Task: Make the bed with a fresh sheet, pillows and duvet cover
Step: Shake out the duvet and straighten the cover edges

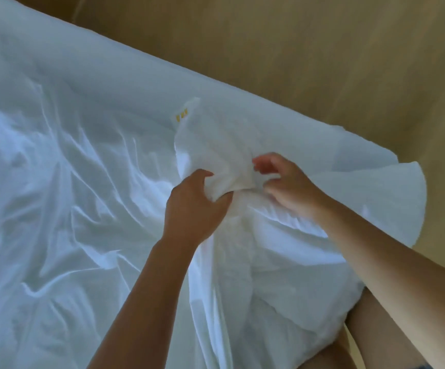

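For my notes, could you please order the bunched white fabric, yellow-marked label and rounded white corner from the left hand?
1. Bunched white fabric: gripped by left hand.
2. Yellow-marked label: farther, above it.
3. Rounded white corner: far right.

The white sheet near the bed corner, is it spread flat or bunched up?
Bunched up. The left hand grips a wad of the white sheet, and creases fan out around it.

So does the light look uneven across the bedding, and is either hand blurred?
Head view: the sheet reads cool blue at left, whiter where the left hand grips the bunched white cloth; head view: the right hand is smeared by motion, its fingers too soft to show any grip; head view: no glare, only soft shadows in the creases.
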Tool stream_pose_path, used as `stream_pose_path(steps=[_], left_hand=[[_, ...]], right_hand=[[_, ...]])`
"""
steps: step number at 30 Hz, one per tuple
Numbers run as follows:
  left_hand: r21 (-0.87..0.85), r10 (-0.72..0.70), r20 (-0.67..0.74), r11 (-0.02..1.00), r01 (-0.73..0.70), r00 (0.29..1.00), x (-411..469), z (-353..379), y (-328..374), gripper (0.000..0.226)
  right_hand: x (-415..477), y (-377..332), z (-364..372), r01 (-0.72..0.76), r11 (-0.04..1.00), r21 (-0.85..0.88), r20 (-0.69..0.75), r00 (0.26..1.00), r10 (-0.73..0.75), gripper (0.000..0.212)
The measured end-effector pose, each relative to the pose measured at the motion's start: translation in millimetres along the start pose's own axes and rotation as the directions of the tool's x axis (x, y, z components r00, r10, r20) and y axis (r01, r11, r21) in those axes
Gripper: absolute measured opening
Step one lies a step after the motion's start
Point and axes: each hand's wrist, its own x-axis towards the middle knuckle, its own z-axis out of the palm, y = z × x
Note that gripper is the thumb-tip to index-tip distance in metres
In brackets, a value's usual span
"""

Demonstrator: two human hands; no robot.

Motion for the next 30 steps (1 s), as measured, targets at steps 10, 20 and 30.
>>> stream_pose_path(steps=[10, 20, 30], left_hand=[[0.283, 0.028, 0.259, 0.953, -0.104, 0.966, 44, 21, 52, 0.022], [0.526, 0.262, 0.28, 0.763, -0.376, 0.924, 37, 26, 44, 0.046], [-0.311, 0.117, 0.386, 0.95, 0.009, 0.915, -20, 24, 63, 0.019]], right_hand=[[14, 22, 42, -0.045, 0.991, -0.126, -0.139, 0.99, 0.028, 0.015], [-45, 32, 25, -0.1, 0.985, 0.141, -0.383, 0.912, 0.147, 0.014], [-12, 4, 1, -0.107, 0.974, 0.2, -0.498, 0.845, 0.195, 0.006]])
